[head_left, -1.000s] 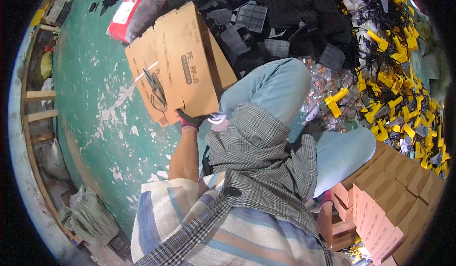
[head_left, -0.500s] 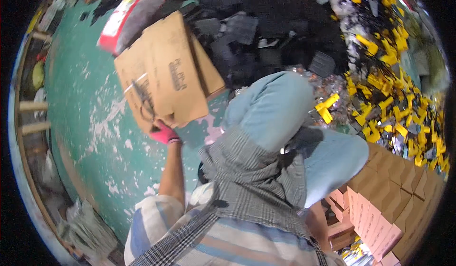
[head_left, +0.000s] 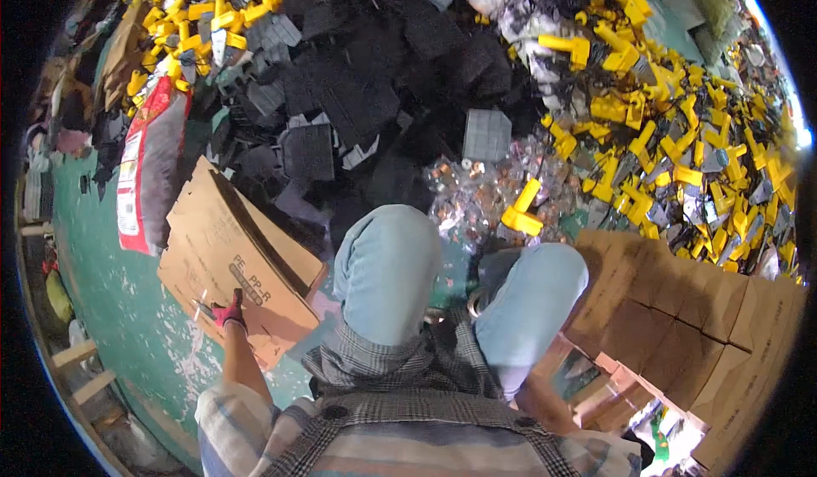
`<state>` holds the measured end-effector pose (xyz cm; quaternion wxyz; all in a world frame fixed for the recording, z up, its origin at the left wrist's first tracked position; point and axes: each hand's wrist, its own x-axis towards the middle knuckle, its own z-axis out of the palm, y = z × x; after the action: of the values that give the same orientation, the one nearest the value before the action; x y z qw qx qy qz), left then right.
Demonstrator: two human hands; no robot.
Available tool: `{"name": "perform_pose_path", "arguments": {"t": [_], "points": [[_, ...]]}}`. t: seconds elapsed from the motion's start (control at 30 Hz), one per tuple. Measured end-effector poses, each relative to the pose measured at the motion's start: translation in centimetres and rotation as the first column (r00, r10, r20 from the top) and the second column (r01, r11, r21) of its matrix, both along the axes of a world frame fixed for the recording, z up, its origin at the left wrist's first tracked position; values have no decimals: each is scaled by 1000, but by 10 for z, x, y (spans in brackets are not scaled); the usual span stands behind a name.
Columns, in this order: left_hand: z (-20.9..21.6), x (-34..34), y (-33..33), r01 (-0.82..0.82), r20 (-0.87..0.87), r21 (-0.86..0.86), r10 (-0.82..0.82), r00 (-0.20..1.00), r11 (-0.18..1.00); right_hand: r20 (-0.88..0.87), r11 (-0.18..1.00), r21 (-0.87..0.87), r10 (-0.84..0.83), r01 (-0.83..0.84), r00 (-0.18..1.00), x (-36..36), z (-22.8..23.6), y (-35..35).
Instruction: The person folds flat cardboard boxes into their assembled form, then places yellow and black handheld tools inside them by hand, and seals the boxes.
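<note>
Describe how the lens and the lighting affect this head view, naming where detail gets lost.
Head view: fisheye bends the stacked cardboard boxes toward the dark rim; the black plastic pile swallows detail in shadow; glare whitens the upper right edge; the left hand on the flattened cardboard box is small but fairly sharp.

Flattened brown cardboard box [head_left: 242, 264] lies on the green floor left of my left knee, a small dark printed label near its lower edge; my left hand [head_left: 228, 311] in a red glove rests on it. Red-and-white printed sack [head_left: 149, 171] just beyond its upper left. Stacked brown cartons [head_left: 689, 307] well right of the box.
</note>
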<state>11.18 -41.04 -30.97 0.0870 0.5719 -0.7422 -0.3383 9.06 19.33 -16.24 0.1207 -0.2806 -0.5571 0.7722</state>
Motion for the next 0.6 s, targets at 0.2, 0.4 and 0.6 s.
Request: {"name": "perform_pose_path", "arguments": {"t": [0.2,0.4,0.6], "points": [[62,-22,1,32,-595,338,187,782,941,-307,997,15,78,-77,949,15,21,-1],[200,-133,118,562,-971,-73,-187,148,824,-333,856,477,-33,198,942,-82,95,80],[259,-200,266,861,-914,-298,-384,-132,412,-592,729,684,582,-35,557,-145,287,-42]]}}
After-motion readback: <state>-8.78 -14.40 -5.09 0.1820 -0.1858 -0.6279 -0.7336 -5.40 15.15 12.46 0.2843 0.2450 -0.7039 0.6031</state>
